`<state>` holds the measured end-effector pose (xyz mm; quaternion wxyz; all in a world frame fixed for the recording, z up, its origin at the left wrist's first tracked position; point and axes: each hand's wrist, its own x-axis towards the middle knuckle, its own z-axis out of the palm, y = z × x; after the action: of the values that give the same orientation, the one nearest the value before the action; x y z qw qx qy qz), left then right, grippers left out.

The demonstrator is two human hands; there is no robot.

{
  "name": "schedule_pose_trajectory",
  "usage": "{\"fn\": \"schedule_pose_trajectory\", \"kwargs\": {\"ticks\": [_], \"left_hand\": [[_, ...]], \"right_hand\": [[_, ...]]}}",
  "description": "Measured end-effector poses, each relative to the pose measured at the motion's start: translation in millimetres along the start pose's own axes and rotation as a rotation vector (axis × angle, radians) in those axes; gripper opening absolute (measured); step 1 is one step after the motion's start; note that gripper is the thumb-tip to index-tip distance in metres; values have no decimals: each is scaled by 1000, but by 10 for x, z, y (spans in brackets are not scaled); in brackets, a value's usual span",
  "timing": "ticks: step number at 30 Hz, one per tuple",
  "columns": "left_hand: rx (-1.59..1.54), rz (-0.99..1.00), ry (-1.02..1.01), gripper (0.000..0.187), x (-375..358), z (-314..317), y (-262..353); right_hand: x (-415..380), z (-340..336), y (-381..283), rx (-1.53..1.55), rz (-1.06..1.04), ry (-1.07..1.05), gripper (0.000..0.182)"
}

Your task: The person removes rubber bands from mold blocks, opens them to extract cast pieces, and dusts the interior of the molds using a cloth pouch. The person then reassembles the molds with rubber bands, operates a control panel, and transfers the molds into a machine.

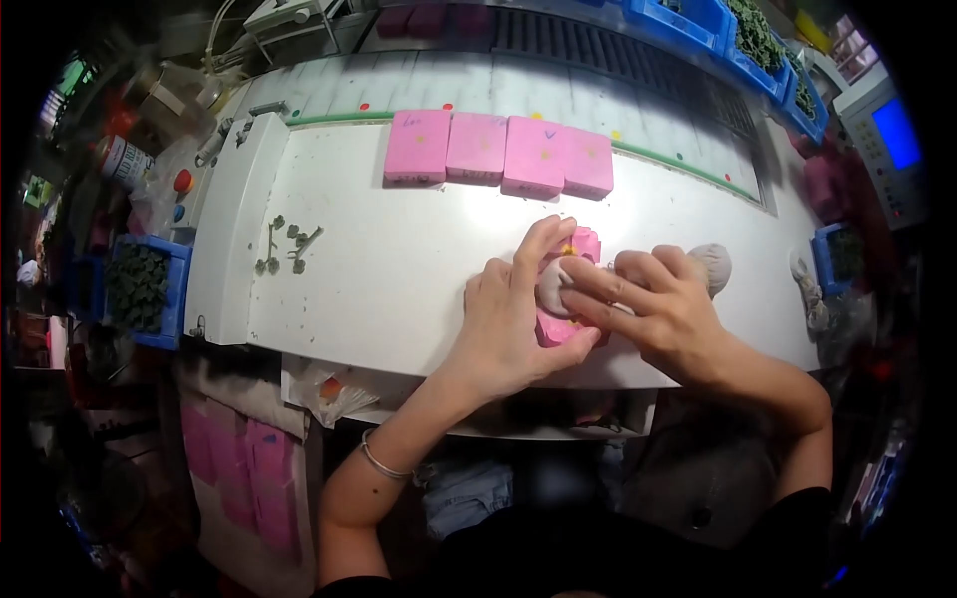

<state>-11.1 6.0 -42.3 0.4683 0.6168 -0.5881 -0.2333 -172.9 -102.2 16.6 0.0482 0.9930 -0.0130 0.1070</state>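
Note:
A pink block (558, 332) lies on the white table near its front edge, partly covered by both hands. My left hand (508, 309) is wrapped round the block's left side, thumb at the front and fingers at the back. My right hand (663, 309) presses a round greyish-white pad (555, 289) onto the top of the block with its fingertips. Yellow spots show on the block beside the pad. Another round pale bundle (713, 266) rests on the table just beyond my right hand.
Four pink blocks (478, 147) stand in a row behind the hands. Small green sprigs (298, 239) lie at the left. A blue bin of green pieces (171, 289) is at the far left, others at the back right. More pink blocks (269, 478) are below left.

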Motion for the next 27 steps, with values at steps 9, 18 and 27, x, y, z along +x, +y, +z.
{"fn": "schedule_pose_trajectory", "kwargs": {"ticks": [9, 18, 27], "left_hand": [[-12, 20, 21, 83, 0, 51, -48], [58, 59, 94, 67, -53, 111, -31], [125, 155, 107, 62, -58, 122, -49]], "right_hand": [[-47, -34, 56, -87, 53, 118, 41], [-911, 207, 18, 32, 533, 28, 41], [-1072, 489, -857, 408, 208, -209, 28]]}}
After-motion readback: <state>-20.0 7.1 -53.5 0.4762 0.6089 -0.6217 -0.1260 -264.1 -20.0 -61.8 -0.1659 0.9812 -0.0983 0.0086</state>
